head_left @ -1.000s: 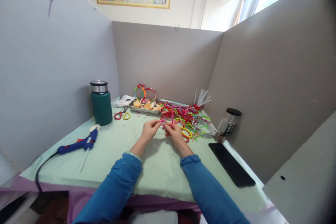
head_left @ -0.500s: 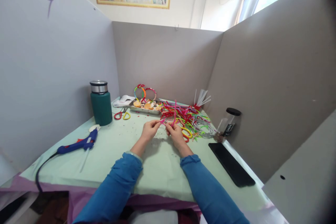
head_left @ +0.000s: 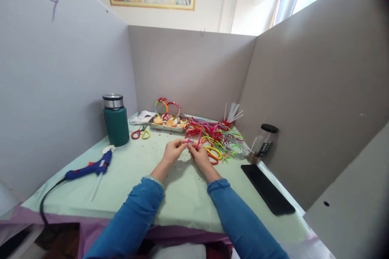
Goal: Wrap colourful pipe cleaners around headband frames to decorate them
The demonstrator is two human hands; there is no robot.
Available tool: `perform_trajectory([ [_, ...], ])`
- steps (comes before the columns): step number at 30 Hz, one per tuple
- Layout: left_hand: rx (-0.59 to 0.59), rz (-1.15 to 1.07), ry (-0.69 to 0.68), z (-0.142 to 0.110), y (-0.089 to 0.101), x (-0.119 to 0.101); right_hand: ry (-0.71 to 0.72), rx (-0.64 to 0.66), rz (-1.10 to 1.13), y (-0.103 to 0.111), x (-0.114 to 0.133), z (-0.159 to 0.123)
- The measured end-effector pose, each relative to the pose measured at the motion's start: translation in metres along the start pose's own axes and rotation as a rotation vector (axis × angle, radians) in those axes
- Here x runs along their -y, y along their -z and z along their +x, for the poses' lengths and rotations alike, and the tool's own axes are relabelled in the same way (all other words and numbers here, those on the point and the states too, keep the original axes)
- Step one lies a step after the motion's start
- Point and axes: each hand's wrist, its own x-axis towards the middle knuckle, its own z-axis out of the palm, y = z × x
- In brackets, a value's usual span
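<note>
Over the middle of the table my left hand [head_left: 174, 151] and my right hand [head_left: 199, 156] work close together, fingertips almost meeting. Both pinch a bright pink pipe cleaner [head_left: 199, 135]. One end of it rises slantwise from my right fingers; a short pink piece shows at my left fingertips. Just beyond my right hand are the yellow and red loops of a scissors handle [head_left: 214, 153]; its blades are hidden, and I cannot tell whether the hand touches it. Behind lies a tangled heap of coloured pipe cleaners [head_left: 209, 129], mostly red and pink.
A glue gun [head_left: 91, 169] with its cord lies at left, near a green flask [head_left: 116, 125]. Other scissors [head_left: 140, 133] lie by a metal tray [head_left: 167, 128] of small pieces, with colourful hoops [head_left: 161, 107] behind. At right are a clear jar [head_left: 263, 143] and a black phone-like slab [head_left: 267, 190].
My right hand has come slightly left, closer to my left fingertips. The pink pipe cleaner's upright end has tipped lower. The whole view has shifted a little.
</note>
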Motion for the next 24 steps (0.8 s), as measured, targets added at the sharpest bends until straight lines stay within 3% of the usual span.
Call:
perform_trajectory([
  [12, -0.027, 0.237, -0.069, -0.003, 0.002, -0.008, 0.055, -0.198, 0.019, 0.013, 0.0, 0.005],
  [18, 0.039, 0.373, -0.133, -0.007, 0.002, -0.011, 0.003, -0.129, 0.063, 0.013, 0.007, 0.003],
  [24, 0.003, 0.547, -0.249, -0.01, 0.003, -0.015, 0.041, -0.1, -0.01, 0.012, 0.004, 0.001],
])
